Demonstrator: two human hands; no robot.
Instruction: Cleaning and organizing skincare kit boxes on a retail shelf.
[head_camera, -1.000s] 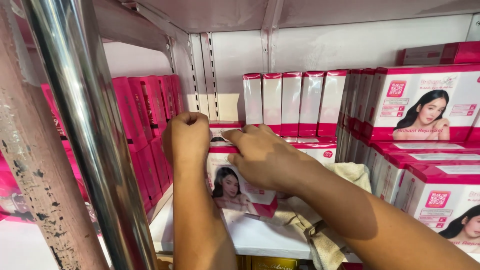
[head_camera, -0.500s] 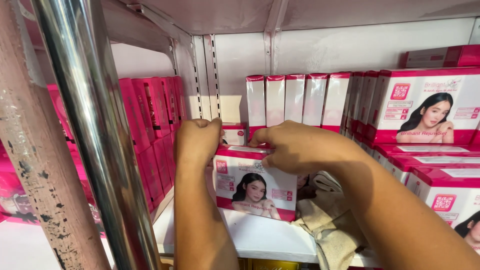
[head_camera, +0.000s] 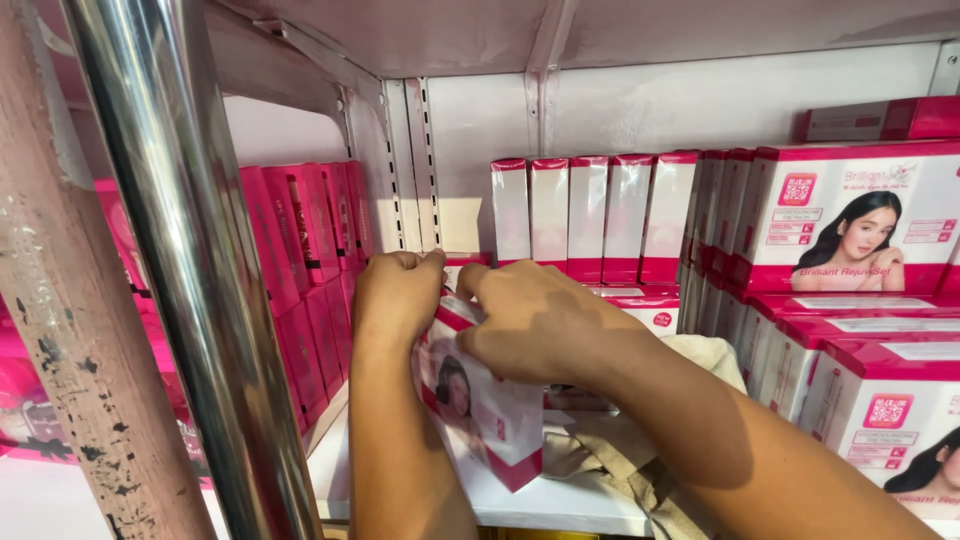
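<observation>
Currently, white-and-pink cardboard box with a printed portrait (head_camera: 485, 415) is sitting tilted on the white shelf (head_camera: 560, 500), turned at an angle. Left hand (head_camera: 398, 290) is gripping its top left edge; right hand (head_camera: 530, 320) is clamping its top. Beige cloth (head_camera: 620, 450) is lying just beside it; matching upright boxes (head_camera: 590, 215) are standing behind.
</observation>
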